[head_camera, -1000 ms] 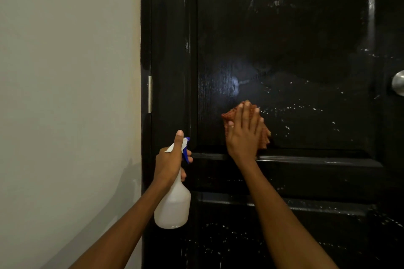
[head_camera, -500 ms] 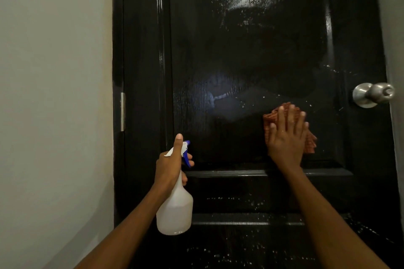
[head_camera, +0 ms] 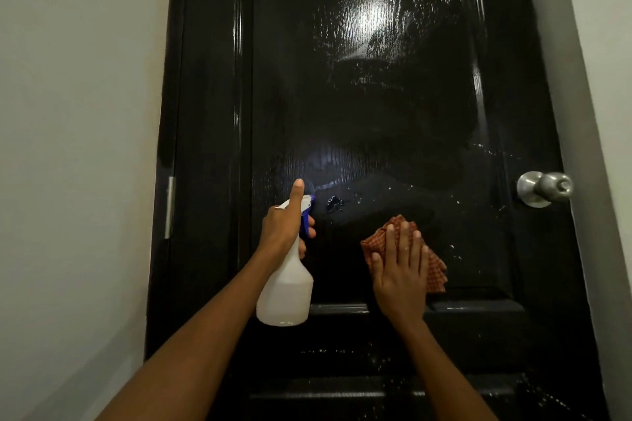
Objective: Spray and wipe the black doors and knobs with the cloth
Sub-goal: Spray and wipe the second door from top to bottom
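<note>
A glossy black panelled door (head_camera: 376,96) fills the middle of the view, wet with streaks and droplets. My left hand (head_camera: 285,225) grips a white spray bottle (head_camera: 285,290) with a blue trigger, held upright close to the door's left side. My right hand (head_camera: 400,273) lies flat on an orange checked cloth (head_camera: 436,275), pressing it against the lower part of the upper panel. A round silver knob (head_camera: 543,188) sticks out at the door's right edge, to the upper right of the cloth.
A pale wall (head_camera: 75,147) runs along the left of the door and another pale wall strip (head_camera: 602,113) along the right. A metal hinge (head_camera: 169,207) shows on the door's left edge. Droplets speckle the lower panels (head_camera: 376,362).
The cloth under my right hand slid right across the panel, then back left and a little lower. The view shifted so the knob is fully visible. The bottle stays in my left hand.
</note>
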